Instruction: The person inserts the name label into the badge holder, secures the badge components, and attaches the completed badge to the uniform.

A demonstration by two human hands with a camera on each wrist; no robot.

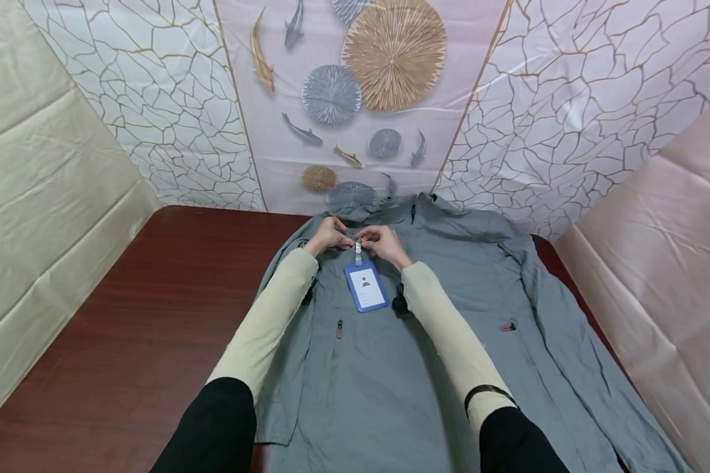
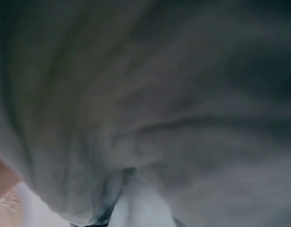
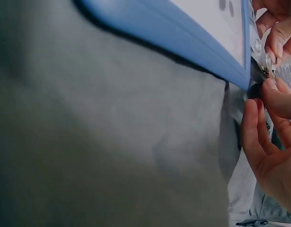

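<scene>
A blue badge holder [image 1: 367, 288] with a white card lies on the chest of a grey jacket [image 1: 449, 368]. Its clear snap strap [image 1: 358, 255] runs up to a small metal clip [image 3: 267, 72]. From the left, my left hand [image 1: 331, 234] pinches at the clip, thumb and fingertips together. My right hand [image 1: 383, 243] meets it from the other side, thumb and index finger on the clip just beside the jacket cloth. Other right fingers are loosely bent in the right wrist view. Blurred jacket cloth [image 2: 150, 94] fills most of the left wrist view.
The jacket lies spread over a reddish-brown table [image 1: 124, 315], its collar [image 1: 423, 203] toward the back. Red zipper pulls [image 1: 339, 332] show on its front. A patterned cloth backdrop [image 1: 355, 98] stands behind, with pale cloth panels [image 1: 41, 197] at both sides.
</scene>
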